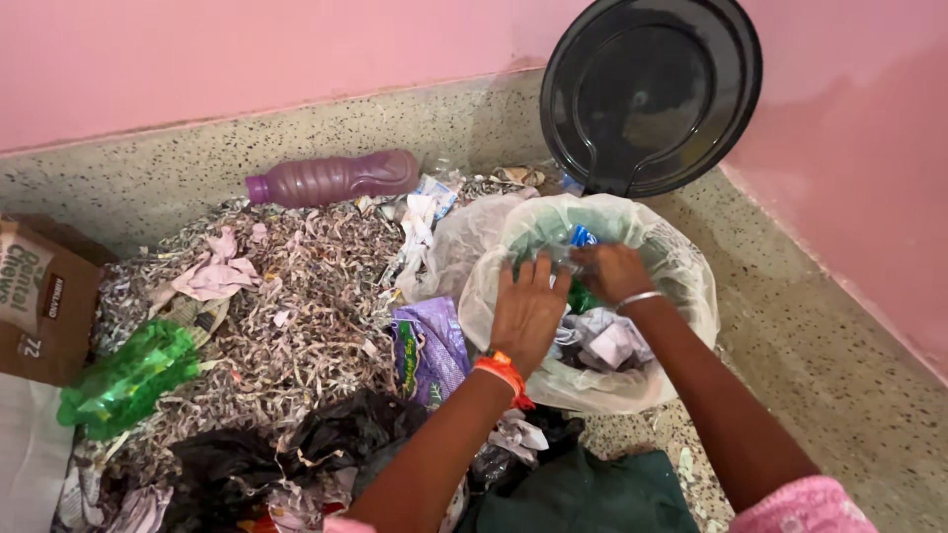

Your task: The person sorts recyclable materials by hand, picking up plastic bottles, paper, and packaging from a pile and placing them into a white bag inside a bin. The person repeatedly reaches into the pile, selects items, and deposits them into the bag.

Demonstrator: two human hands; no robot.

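Hands press into bin (681, 296): left hand (526, 308) flat, fingers spread on liner; right hand (614, 271) curled, grasp unclear; waste is best pushed centrally, sparing the thin liner.

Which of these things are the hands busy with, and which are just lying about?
In hand: left hand, right hand, lined bin, crumpled paper inside.

Lying about: purple bottle, green bottle, shredded paper, cardboard box, black bag, lid.

Orange wristband (504, 372), silver bangle (638, 297), seemingly pink sleeves (805, 507).
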